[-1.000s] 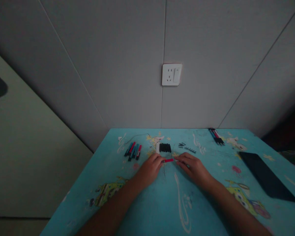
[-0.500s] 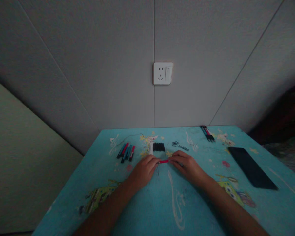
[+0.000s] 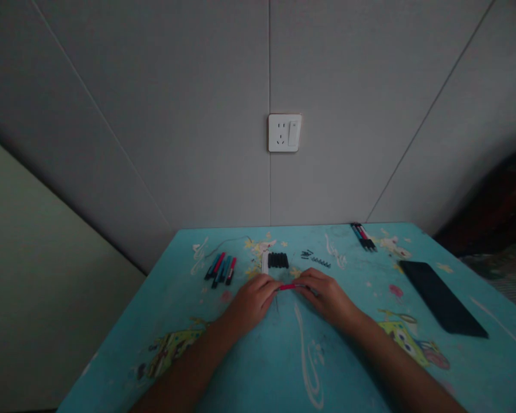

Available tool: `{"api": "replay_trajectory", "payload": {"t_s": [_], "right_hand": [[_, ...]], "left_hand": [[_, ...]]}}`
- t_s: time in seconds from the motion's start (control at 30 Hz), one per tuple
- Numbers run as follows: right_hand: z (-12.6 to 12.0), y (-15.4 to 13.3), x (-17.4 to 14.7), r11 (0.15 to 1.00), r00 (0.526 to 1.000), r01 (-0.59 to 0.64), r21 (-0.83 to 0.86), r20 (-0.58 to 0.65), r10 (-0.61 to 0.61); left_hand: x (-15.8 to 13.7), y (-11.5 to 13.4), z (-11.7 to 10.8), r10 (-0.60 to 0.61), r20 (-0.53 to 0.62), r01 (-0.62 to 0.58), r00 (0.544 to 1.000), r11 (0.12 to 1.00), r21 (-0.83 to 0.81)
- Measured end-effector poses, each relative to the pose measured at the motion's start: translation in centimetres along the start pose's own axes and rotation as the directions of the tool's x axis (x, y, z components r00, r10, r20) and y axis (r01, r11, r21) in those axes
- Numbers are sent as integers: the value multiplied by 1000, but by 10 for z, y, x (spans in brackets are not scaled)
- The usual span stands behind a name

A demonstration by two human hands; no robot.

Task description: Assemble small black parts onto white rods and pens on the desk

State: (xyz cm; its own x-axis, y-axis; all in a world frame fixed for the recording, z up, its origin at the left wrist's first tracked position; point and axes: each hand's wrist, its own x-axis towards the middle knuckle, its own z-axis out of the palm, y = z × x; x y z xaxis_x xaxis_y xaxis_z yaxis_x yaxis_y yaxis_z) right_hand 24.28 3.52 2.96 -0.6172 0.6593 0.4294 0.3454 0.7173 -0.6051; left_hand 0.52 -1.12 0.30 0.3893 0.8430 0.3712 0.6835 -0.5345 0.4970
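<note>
A red pen barrel (image 3: 287, 286) lies level between my two hands over the middle of the table. Its left end is pinched in the fingers of my left hand (image 3: 253, 299). My right hand (image 3: 325, 293) closes its fingertips on the other end, where a thin greyish piece shows along the fingers. Just beyond the hands sit a row of short black ribbed tubes (image 3: 278, 260) and a white strip (image 3: 265, 263). Small dark clip-like pieces (image 3: 321, 262) lie past my right hand.
Several red and blue pen barrels with black ends (image 3: 221, 269) are grouped at the left. Pens (image 3: 363, 237) lie at the far right edge, and a dark flat rectangular thing (image 3: 442, 297) nearer on that side. The patterned blue table (image 3: 258, 367) meets a wall with a socket (image 3: 284, 132).
The whole view has shifted slightly, so everything sits a little lower. Both hands keep their hold on the red barrel, nearly still.
</note>
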Motion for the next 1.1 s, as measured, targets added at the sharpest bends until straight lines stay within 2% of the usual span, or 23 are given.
{"api": "replay_trajectory", "payload": {"t_s": [0.33, 0.5, 0.8, 1.1], "right_hand": [[3, -4, 2, 994, 999, -54, 91, -2, 54], [5, -6, 1, 993, 999, -36, 112, 20, 34], [4, -6, 0, 992, 996, -87, 88, -19, 89], [5, -6, -1, 991, 997, -80, 106, -14, 82]], "left_hand": [[1, 5, -7, 20, 44, -19, 999, 999, -33], [1, 3, -4, 30, 30, -29, 999, 999, -19], [0, 4, -4, -2, 15, 2, 1000, 998, -59], [0, 3, -4, 8, 41, -5, 999, 997, -75]]}}
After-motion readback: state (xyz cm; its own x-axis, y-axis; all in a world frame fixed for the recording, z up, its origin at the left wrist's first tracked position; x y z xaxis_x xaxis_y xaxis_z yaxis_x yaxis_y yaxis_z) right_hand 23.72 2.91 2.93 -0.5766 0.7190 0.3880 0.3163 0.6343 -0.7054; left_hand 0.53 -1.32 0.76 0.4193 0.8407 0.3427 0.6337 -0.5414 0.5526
